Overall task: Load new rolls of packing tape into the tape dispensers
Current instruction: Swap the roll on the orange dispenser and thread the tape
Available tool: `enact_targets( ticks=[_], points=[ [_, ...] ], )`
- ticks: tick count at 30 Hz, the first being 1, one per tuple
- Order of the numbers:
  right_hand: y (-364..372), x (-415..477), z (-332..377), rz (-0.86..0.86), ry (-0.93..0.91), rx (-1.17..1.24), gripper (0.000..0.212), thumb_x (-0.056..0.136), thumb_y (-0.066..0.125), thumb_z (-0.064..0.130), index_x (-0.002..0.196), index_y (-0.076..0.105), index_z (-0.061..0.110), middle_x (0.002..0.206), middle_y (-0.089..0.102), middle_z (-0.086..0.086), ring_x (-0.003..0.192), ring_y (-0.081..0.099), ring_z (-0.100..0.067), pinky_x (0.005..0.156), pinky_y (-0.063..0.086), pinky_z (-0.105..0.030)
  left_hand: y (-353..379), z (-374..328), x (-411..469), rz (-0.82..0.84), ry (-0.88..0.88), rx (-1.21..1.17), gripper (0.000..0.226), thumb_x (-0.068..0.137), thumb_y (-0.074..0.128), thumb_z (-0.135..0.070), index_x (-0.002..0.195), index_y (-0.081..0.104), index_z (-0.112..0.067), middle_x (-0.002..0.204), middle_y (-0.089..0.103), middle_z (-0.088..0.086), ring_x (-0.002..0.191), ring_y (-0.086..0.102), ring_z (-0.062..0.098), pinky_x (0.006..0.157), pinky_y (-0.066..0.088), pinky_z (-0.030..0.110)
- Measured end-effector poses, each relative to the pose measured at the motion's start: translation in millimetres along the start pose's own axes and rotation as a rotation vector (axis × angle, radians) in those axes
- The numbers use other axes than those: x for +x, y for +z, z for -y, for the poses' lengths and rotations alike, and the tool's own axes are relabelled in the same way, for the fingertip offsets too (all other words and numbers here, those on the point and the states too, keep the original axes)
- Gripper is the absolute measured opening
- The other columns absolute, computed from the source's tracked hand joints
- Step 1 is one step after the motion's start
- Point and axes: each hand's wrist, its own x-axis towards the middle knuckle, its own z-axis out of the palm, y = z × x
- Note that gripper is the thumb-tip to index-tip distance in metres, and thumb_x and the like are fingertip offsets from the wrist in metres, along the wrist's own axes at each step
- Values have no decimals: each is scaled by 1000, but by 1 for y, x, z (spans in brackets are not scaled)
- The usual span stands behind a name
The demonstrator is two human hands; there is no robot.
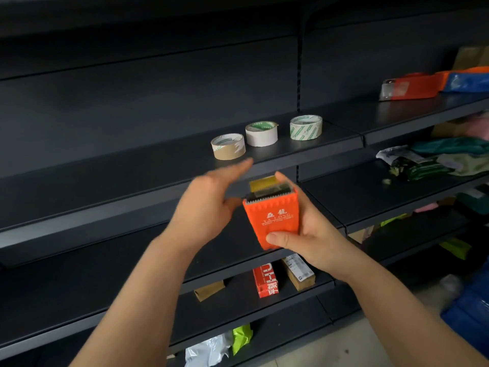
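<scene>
My right hand [304,231] grips an orange tape dispenser [272,215] with white lettering; its toothed blade points up and a strip of tape shows at its top. My left hand [209,200] is open beside the dispenser's left edge, fingers stretched and blurred toward the shelf. On the dark shelf [158,165] behind lie three tape rolls: a brown roll [228,147], a white roll [261,134] and a clear roll with green print [306,127].
More orange and blue dispensers [412,86] lie on the upper right shelf. Folded cloth and packets [436,160] fill the right shelves. Below are a red box [266,280] and cardboard boxes [299,272]. Bags lie near the floor.
</scene>
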Motion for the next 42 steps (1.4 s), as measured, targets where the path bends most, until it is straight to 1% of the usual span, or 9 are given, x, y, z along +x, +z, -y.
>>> enact_targets(
  ticks=[3,5,11,13,18,22,34,38,42],
  points=[
    [0,0,-1,-40,-41,-93,97,83,72,23,149,7,51,134,54,14,119,57,-4,107,45,-43,-34,-23,2,54,-183,-470,24,84,69,-23,108,71,-22,109,74,-7,108,66,4,93,50,20],
    [1,1,-1,-48,-48,-166,97,80,70,33,147,4,56,135,53,16,120,57,-3,108,44,-44,-44,-37,1,149,-185,-605,24,75,69,-30,96,73,-20,100,76,-3,98,69,5,83,51,16],
    [2,-3,0,-49,-84,-184,96,83,69,29,146,4,59,135,52,15,120,57,-3,106,46,-43,-45,-35,-1,223,-231,-503,27,61,82,-37,84,75,-25,93,73,-4,98,67,15,95,51,50],
    [1,-4,0,-40,-88,-191,96,85,70,24,145,5,61,136,52,13,119,58,-5,106,46,-44,-46,-35,-2,244,-228,-491,27,61,83,-38,83,75,-24,92,73,-1,98,68,18,95,49,53],
    [0,-6,3,-42,-104,-230,95,83,70,24,144,7,62,133,55,12,114,62,-9,103,48,-46,-45,-40,-2,243,-232,-523,25,63,78,-34,81,75,-17,83,75,-4,85,69,8,84,50,26],
    [-3,-6,5,-41,-118,-280,98,87,70,14,145,6,61,134,53,12,113,62,-8,101,50,-43,-45,-41,-2,271,-205,-494,24,63,79,-32,80,74,-15,80,74,-6,83,68,7,81,51,20],
    [-2,-7,3,8,-119,-238,96,79,69,22,143,11,64,136,53,11,114,63,-13,101,50,-46,-43,-36,-1,391,-298,-650,18,67,78,-19,80,71,-9,78,72,7,75,68,16,72,55,23],
    [-5,-8,1,31,-102,-238,97,79,70,24,144,9,62,134,54,13,114,63,-12,102,49,-45,-41,-38,-2,305,-312,-581,8,86,68,-7,94,67,-8,80,73,5,77,69,10,69,51,14],
    [-5,-8,0,29,-73,-233,95,76,70,34,138,7,69,134,52,13,115,61,-10,103,48,-45,-38,-44,-3,305,-322,-569,23,83,66,-28,99,68,-12,83,72,-4,80,66,4,69,49,12]
  ],
)
